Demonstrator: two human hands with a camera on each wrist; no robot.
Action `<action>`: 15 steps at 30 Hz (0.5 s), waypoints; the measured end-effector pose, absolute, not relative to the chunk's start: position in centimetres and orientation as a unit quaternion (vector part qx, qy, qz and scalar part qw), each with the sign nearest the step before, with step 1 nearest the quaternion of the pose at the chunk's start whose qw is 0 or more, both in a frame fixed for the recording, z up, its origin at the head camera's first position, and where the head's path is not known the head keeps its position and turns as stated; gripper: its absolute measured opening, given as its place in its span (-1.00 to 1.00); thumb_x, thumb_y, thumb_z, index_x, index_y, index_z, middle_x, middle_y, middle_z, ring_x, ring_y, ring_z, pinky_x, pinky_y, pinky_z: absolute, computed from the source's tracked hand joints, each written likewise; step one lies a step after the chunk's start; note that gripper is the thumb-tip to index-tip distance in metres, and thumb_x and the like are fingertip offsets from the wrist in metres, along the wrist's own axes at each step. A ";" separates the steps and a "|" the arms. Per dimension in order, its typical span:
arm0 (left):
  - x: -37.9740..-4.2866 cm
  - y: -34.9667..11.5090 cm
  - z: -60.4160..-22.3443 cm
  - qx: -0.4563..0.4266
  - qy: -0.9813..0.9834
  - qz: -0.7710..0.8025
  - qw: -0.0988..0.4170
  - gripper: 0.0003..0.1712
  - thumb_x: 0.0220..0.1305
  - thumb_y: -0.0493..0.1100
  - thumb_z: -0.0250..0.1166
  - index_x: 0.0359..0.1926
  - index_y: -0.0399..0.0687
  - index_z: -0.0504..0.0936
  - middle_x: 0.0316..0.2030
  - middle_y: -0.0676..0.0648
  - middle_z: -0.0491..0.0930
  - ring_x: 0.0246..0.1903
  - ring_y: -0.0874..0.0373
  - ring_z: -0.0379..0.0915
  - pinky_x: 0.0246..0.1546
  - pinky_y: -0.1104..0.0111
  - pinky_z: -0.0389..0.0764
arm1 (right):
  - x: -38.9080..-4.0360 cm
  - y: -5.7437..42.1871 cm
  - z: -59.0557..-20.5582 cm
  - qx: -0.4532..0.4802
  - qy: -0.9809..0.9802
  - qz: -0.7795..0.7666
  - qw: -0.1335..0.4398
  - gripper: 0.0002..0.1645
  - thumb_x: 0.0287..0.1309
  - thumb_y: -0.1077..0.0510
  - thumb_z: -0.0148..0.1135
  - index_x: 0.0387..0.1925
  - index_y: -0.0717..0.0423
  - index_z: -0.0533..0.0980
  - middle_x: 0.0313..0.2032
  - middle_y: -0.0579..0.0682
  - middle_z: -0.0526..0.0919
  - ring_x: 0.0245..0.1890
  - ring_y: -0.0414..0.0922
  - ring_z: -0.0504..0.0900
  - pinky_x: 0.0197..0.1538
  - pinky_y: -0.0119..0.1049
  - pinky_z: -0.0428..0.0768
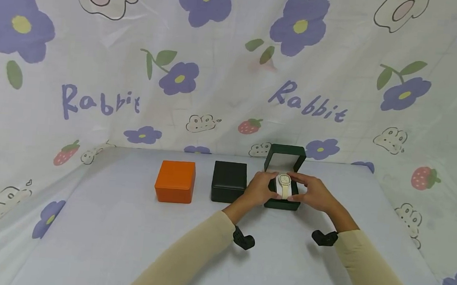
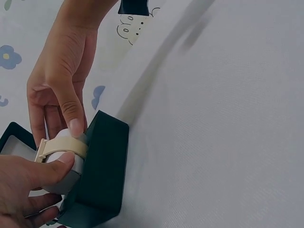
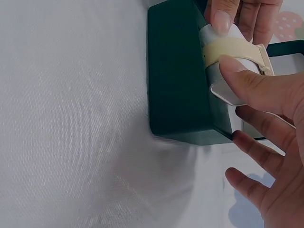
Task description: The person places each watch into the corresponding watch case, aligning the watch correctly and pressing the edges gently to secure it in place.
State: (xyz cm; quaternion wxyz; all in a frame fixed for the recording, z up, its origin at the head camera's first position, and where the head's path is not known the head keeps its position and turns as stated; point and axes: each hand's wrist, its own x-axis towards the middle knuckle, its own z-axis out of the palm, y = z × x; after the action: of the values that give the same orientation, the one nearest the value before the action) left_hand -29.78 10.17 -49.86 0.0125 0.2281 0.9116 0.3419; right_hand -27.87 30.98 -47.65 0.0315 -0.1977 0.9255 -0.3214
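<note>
A watch (image 1: 285,180) with a cream strap (image 3: 232,51) is wrapped round a white watch cushion (image 2: 59,173). My left hand (image 1: 258,188) grips the cushion from the left, its thumb on the front by the strap. From the opposite side my right hand (image 1: 318,195) holds the same cushion between thumb and fingers. The cushion sits partly inside the opening of a dark green watch box (image 1: 281,205), whose lid (image 1: 286,149) stands up at the back. In the right wrist view, some fingers of my right hand spread beside the box's side wall.
Left of the green box stands a closed black box (image 1: 229,183), and farther left a closed orange box (image 1: 175,181). All rest on a white-covered table (image 1: 124,233). A cloth printed with flowers and rabbits (image 1: 224,93) hangs close behind them.
</note>
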 end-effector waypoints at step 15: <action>-29.7 10.2 -50.2 0.247 0.916 0.315 -0.023 -0.18 0.02 -0.12 0.64 0.30 -0.26 0.55 0.24 -0.18 0.57 0.27 -0.07 0.41 0.33 0.28 0.43 | -28.0 30.8 -48.0 -0.207 0.928 -0.307 0.036 -0.06 0.01 0.24 0.58 0.41 0.33 0.34 0.32 0.36 0.44 0.35 0.33 0.37 0.33 0.35 0.34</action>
State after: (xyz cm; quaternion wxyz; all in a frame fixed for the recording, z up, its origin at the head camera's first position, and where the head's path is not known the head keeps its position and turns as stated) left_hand -29.71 10.18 -50.17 -0.0234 0.2470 0.9163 0.3145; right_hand -28.03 30.79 -48.04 0.0355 -0.2071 0.9283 -0.3066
